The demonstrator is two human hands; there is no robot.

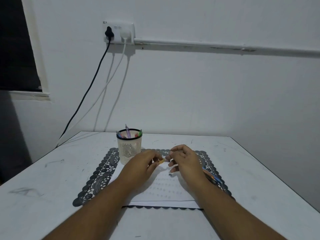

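Observation:
My left hand [144,164] pinches a small orange pen part [161,161] between thumb and fingers, just above a white sheet of paper [162,189]. My right hand [183,158] is close to it on the right, its fingertips pinching a tiny dark piece [167,159] that almost meets the orange part. A small dark bit [170,174] lies on the paper below the hands. Under my right wrist lies an orange and blue pen [212,176], partly hidden.
A dark lace placemat [97,179] lies under the paper on the white table [43,196]. A cream pen holder [129,147] with several coloured pens stands at the mat's far left corner. Cables hang from a wall socket [119,32] behind the table.

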